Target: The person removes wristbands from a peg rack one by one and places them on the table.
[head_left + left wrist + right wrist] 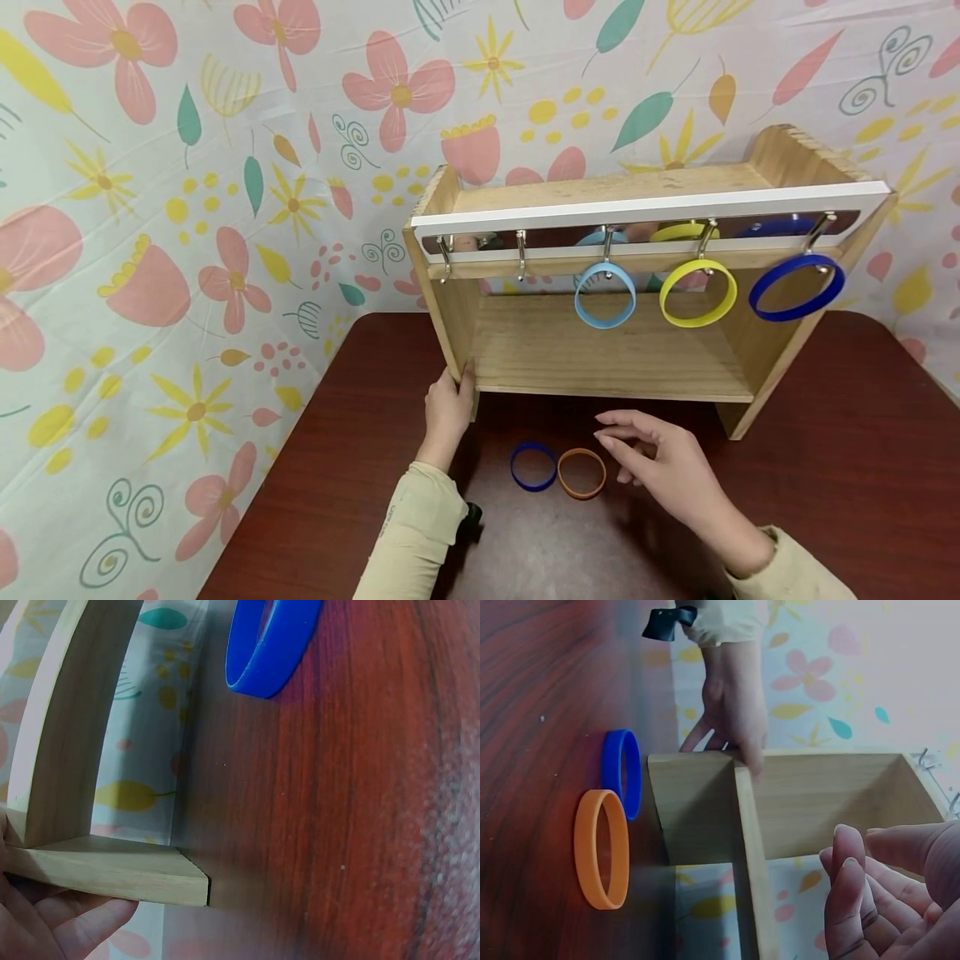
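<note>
My left hand (pixel 446 417) grips the lower left side of a wooden rack (pixel 607 342), thumb on the inner face; the left wrist view shows its fingers (pixel 94 926) under the board. My right hand (pixel 667 467) hovers over the table in front of the rack, fingers loosely bent, holding nothing. Close to its left on the tabletop lie an orange wristband (pixel 581 497) and a blue wristband (pixel 534 488), side by side. From hooks along the rack's front hang a light blue wristband (pixel 606 324), a yellow wristband (pixel 699 322) and a dark blue wristband (pixel 798 314).
A white strip (pixel 652 205) with several metal hooks runs across the rack's top front; two of them, a hook (pixel 521 254) and another hook (pixel 446 258), are at its left. The dark red table (pixel 322 500) meets a flower-printed cloth (pixel 247 192) behind and at left.
</note>
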The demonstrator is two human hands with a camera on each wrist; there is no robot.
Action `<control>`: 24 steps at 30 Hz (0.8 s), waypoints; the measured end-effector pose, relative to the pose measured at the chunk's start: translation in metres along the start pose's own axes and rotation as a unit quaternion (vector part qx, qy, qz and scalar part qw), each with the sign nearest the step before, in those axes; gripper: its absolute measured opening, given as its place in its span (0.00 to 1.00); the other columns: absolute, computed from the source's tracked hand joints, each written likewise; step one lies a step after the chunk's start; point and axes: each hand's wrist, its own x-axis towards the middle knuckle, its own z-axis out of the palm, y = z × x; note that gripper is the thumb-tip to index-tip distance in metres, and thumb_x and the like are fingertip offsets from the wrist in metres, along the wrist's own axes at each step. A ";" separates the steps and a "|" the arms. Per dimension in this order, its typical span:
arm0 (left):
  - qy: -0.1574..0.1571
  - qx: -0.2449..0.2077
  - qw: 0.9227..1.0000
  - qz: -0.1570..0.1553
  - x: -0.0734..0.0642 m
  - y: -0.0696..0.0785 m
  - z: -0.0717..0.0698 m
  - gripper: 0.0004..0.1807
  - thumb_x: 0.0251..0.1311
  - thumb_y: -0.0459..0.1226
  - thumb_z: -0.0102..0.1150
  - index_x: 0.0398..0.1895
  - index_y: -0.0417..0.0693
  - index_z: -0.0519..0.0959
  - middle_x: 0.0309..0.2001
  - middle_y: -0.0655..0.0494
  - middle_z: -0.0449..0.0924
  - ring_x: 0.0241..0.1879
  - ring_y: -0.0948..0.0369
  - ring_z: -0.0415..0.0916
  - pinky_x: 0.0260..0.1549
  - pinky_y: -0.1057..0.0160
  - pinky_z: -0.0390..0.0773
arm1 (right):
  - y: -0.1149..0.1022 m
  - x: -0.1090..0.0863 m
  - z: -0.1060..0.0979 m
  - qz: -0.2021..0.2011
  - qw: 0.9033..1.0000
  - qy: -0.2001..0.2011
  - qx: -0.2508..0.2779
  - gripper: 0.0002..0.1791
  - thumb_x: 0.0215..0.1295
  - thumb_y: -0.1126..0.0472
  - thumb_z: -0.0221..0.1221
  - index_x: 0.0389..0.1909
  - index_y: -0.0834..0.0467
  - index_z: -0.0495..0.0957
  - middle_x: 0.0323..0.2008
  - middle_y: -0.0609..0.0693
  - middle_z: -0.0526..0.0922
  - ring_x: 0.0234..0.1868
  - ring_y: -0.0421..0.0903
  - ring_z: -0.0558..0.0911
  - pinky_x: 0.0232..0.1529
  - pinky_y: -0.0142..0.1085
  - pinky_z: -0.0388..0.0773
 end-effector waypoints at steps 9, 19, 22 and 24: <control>0.001 -0.004 1.000 -0.001 0.000 0.000 -0.001 0.19 0.73 0.51 0.47 0.40 0.46 0.79 0.23 0.53 0.81 0.16 0.62 0.75 0.20 0.58 0.77 | -0.007 0.004 -0.002 -0.014 1.000 0.004 0.012 0.12 0.67 0.62 0.62 0.50 0.53 0.80 0.40 0.50 0.87 0.19 0.41 0.80 0.19 0.37 0.78; 0.005 -0.001 1.000 0.000 0.000 0.001 -0.001 0.19 0.73 0.51 0.47 0.38 0.46 0.79 0.23 0.53 0.81 0.17 0.61 0.76 0.20 0.57 0.77 | -0.015 0.009 -0.009 -0.026 0.999 0.029 -0.001 0.11 0.68 0.61 0.61 0.50 0.53 0.81 0.41 0.50 0.87 0.20 0.43 0.81 0.21 0.38 0.79; 0.004 -0.003 1.000 -0.001 0.000 0.001 0.000 0.19 0.73 0.51 0.47 0.39 0.46 0.79 0.23 0.53 0.81 0.17 0.60 0.76 0.20 0.58 0.77 | -0.018 0.011 -0.011 -0.027 0.999 0.033 -0.002 0.12 0.68 0.62 0.61 0.50 0.55 0.81 0.41 0.50 0.87 0.21 0.42 0.81 0.22 0.37 0.79; 0.003 -0.003 1.000 -0.002 -0.001 0.001 0.000 0.19 0.73 0.51 0.47 0.40 0.46 0.79 0.24 0.52 0.81 0.18 0.60 0.77 0.20 0.58 0.77 | -0.019 0.012 -0.013 -0.027 0.999 0.036 0.003 0.12 0.68 0.62 0.61 0.51 0.57 0.80 0.41 0.50 0.87 0.21 0.43 0.81 0.22 0.37 0.79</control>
